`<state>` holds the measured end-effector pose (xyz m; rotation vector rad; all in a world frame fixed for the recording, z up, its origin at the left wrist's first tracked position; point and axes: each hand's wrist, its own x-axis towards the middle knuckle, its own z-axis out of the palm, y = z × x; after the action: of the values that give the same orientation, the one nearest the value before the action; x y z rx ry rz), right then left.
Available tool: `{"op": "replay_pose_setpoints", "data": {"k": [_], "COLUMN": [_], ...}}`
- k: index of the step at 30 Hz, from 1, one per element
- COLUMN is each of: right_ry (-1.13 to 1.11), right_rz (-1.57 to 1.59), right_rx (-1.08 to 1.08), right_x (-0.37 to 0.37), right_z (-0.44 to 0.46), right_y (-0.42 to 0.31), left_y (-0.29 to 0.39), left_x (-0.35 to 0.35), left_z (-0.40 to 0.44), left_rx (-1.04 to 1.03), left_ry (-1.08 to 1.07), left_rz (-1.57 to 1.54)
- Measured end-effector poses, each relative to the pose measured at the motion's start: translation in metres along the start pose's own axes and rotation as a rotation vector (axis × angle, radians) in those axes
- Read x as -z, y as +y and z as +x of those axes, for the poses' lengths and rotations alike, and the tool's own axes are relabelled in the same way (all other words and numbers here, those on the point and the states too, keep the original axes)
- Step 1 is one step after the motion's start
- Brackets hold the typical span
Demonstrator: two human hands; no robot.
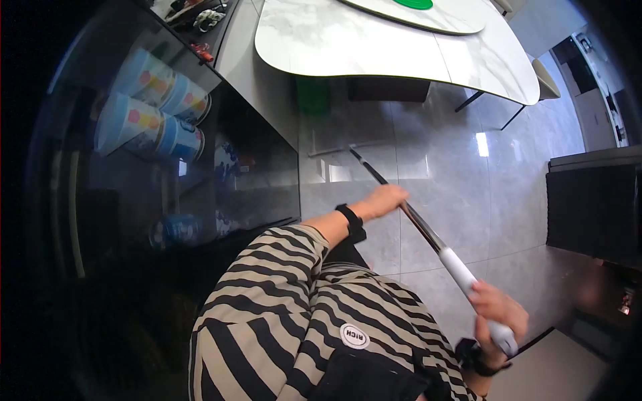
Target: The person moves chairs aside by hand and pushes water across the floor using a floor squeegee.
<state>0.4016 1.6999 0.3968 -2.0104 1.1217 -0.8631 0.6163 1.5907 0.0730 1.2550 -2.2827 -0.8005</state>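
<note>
Now clamping a long silver metal pole [422, 226] with the left hand [388, 199], nearer the far tip, and its white plastic handle [458, 269] with the right hand [498, 314], slanting near-right to far-left over glossy grey floor tiles [455, 187]!

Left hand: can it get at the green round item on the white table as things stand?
Probably not: the left hand is wrapped around the pole, and the green round item looks well beyond it, past the near edge of the white table. What shows of it is uncovered.
</note>
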Motion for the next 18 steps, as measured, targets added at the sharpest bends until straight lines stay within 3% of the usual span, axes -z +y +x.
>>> {"op": "replay_pose_setpoints", "data": {"k": [8,12,16,18], "right_ry": [-0.066,0.155,0.042,0.002], "right_rz": [0.053,0.148,0.145,0.087], "right_rx": [0.137,0.095,0.072,0.025], "right_x": [-0.127,-0.142,-0.126,-0.126], "right_z": [0.090,0.105,0.087,0.056], "right_y": [0.077,0.096,0.102,0.091], "left_y": [-0.159,-0.180,-0.159,-0.146], "left_x": [0.036,0.044,0.031,0.019], "left_z": [0.028,0.047,0.044,0.025], "left_rx": [0.175,0.119,0.270,0.202], "left_ry": [0.343,0.328,0.168,0.075], "left_rz": [0.179,0.182,0.148,0.212]}}
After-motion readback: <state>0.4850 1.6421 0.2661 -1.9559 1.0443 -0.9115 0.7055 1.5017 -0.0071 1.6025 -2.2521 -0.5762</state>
